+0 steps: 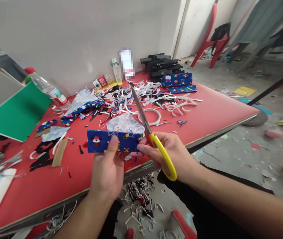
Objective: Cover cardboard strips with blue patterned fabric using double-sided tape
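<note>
My left hand (108, 169) grips a folded strip of blue cartoon-print fabric (104, 141), thumb on its front and fingers hidden behind. At the strip's right end, my right hand (168, 149) is closed on yellow-handled scissors (163, 154), whose blades point up and away. The right thumb and fingertips also touch the end of the fabric. Just behind the strip lies a pale fabric scrap (125, 122), and a roll of white tape (157, 116) sits a little farther back on the red table (213, 103).
White and black trimmings (124, 98) are heaped mid-table. At the back are folded black pieces (161, 64), blue printed pieces (177, 80), a milk carton (116, 69) and a phone (126, 61). A bottle (49, 89) and green board (19, 111) stand left. Scraps litter the floor.
</note>
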### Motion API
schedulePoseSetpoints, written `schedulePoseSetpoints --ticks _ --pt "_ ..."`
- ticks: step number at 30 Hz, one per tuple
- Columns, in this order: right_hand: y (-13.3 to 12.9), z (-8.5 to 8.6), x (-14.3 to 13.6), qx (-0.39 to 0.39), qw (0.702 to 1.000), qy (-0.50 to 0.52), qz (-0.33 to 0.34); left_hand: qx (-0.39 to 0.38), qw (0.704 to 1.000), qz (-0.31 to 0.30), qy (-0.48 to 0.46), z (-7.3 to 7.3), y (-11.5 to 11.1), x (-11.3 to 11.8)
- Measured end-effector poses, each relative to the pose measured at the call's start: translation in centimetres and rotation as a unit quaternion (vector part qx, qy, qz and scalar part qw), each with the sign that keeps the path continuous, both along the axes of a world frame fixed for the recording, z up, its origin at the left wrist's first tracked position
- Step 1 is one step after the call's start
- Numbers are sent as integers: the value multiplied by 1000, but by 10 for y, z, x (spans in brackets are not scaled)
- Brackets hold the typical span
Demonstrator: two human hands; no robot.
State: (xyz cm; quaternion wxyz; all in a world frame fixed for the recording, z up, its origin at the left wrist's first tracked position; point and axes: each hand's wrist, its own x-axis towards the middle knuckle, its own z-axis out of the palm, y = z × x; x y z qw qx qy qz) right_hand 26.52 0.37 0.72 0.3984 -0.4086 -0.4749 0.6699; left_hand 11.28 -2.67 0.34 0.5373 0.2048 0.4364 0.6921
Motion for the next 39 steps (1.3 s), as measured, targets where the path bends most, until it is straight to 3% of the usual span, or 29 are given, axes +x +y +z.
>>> schedulePoseSetpoints --ticks 5,12,17,24,29,32,34,35,39 --pt "11 -4 6 42 999 5 -26 -22 996 -82 11 -1 -2 9" --pt "18 -10 13 44 994 -42 -95 -15 998 -48 31 5 -1 8" --pt "13 -4 12 45 999 -17 -25 -31 997 -62 37 2 -2 11" --pt "7 -12 17 62 997 23 36 -2 997 -78 -26 0 2 3" --pt "0 -4 17 36 985 -68 156 30 999 -17 -23 2 3 -1" --pt "-1 -6 17 44 978 -147 141 4 998 -55 -29 5 2 -6" --pt "5 -9 21 97 957 -265 70 12 997 -74 -12 7 0 -8" --pt "10 -9 25 131 933 -335 28 23 997 -78 5 7 -2 -9" --pt "35 -5 50 219 805 -544 -88 42 993 -96 59 4 -8 -13"
